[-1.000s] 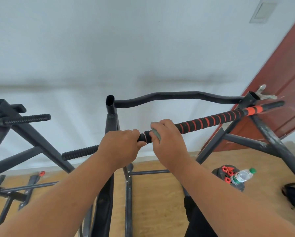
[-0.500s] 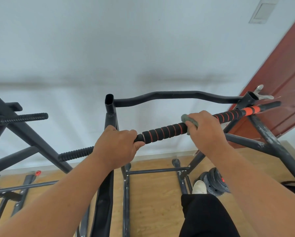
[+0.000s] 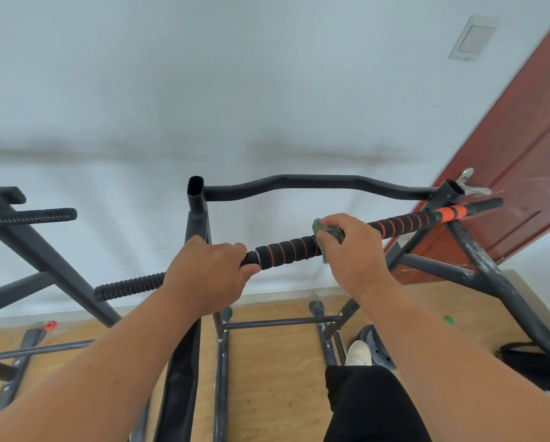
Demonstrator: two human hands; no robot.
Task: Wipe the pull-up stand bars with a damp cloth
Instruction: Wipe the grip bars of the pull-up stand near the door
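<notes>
Black-and-orange foam covers the pull-up bar, where the left hand has its fingers curled round it and the right hand clamps a grey cloth on it, above wooden floor, before a white wall and red-brown door.

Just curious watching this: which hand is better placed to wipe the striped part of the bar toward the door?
Probably the right hand: it holds the cloth around the striped bar; the left hand only grips the bar.

Bar blk w/ orange stripes; cloth grey-green.
</notes>
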